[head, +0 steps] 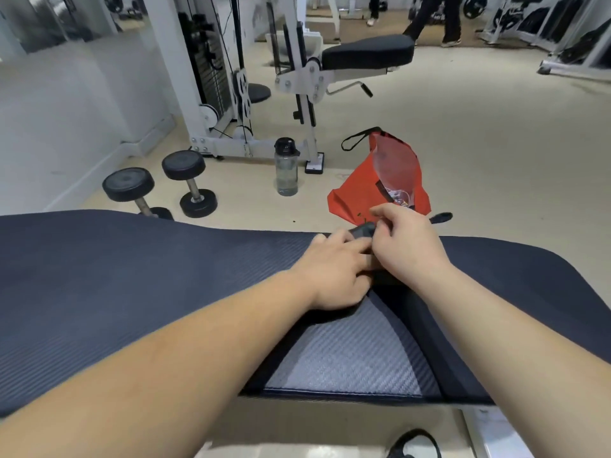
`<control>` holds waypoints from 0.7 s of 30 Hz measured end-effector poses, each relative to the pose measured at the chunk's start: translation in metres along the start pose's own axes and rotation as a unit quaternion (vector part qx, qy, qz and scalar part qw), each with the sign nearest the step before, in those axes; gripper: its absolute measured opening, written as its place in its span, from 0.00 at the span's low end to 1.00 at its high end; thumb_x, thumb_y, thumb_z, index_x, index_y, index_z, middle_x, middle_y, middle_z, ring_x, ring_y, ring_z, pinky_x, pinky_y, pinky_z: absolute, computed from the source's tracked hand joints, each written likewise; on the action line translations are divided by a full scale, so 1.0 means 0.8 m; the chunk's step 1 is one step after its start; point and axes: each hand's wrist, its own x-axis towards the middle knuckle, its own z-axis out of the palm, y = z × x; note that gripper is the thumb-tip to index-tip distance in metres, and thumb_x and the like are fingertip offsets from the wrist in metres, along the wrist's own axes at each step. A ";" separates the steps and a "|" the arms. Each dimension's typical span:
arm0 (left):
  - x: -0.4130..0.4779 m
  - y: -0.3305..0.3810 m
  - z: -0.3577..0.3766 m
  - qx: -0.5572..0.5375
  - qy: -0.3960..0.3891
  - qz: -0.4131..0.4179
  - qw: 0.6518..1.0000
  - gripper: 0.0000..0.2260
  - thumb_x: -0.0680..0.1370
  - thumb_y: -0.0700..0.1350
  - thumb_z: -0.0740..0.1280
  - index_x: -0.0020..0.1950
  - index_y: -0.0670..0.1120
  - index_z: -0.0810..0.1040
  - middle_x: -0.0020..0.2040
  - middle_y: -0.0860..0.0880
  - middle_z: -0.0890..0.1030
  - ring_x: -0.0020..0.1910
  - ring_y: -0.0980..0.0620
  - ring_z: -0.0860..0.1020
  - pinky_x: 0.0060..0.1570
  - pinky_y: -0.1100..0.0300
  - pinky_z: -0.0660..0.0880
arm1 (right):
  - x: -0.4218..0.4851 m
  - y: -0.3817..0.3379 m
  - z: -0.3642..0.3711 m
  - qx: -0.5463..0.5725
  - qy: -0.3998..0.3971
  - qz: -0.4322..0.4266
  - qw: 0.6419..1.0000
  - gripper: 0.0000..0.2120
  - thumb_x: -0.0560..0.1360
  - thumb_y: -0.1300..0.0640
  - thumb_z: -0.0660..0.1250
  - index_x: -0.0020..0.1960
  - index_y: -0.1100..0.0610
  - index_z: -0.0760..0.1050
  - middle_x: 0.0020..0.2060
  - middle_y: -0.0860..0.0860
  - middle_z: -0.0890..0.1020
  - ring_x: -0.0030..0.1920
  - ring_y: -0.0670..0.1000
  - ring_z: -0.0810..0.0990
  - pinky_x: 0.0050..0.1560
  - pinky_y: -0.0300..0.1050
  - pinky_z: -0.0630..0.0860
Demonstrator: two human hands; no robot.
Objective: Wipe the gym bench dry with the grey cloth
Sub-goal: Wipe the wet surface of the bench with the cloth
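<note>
The gym bench (132, 276) fills the foreground, a dark navy pad with a lighter grey woven panel (347, 355) near me. Both forearms reach across it to its far edge. There my left hand (330, 276) and my right hand (406, 246) meet on a small dark grey bunched piece, apparently the grey cloth (362, 230). My right thumb and fingers pinch it from the right. My left fingers press against it from below. Most of the cloth is hidden by the hands.
On the floor behind the bench lie a red bag (363, 193), a clear water bottle (286, 170) and two black dumbbells (158, 186). A white cable machine (211, 77) and a padded seat (367, 52) stand further back. People's legs (439, 18) are far behind.
</note>
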 end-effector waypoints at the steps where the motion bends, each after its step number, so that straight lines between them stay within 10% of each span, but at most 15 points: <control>1: -0.005 -0.024 -0.002 0.001 0.006 -0.041 0.999 0.19 0.80 0.54 0.57 0.71 0.64 0.71 0.73 0.58 0.69 0.69 0.46 0.65 0.64 0.45 0.66 | 0.002 -0.006 0.004 0.001 -0.012 -0.004 1.000 0.17 0.81 0.58 0.60 0.66 0.52 0.80 0.65 0.51 0.82 0.67 0.55 0.78 0.66 0.53 0.76; 9: -0.171 -0.176 -0.022 0.013 0.078 -0.459 0.885 0.21 0.82 0.56 0.52 0.75 0.65 0.64 0.77 0.55 0.65 0.69 0.43 0.63 0.60 0.45 0.67 | 0.008 -0.087 0.065 -0.072 -0.176 -0.068 0.979 0.14 0.81 0.50 0.62 0.61 0.52 0.82 0.60 0.51 0.83 0.61 0.57 0.80 0.59 0.55 0.79; 17: -0.316 -0.145 -0.009 -0.024 0.090 -0.157 0.983 0.18 0.79 0.58 0.60 0.69 0.68 0.72 0.70 0.65 0.71 0.60 0.52 0.69 0.58 0.51 0.70 | -0.007 -0.175 0.133 -0.091 -0.242 -0.174 0.950 0.14 0.80 0.47 0.64 0.60 0.50 0.81 0.58 0.51 0.81 0.60 0.58 0.79 0.60 0.55 0.78; 21: -0.382 -0.195 -0.008 0.028 0.162 -0.494 0.854 0.20 0.79 0.60 0.57 0.70 0.66 0.73 0.71 0.62 0.72 0.64 0.47 0.69 0.59 0.47 0.71 | -0.009 -0.194 0.141 -0.079 -0.262 -0.183 0.944 0.20 0.80 0.44 0.64 0.69 0.50 0.78 0.66 0.49 0.80 0.66 0.55 0.78 0.67 0.54 0.75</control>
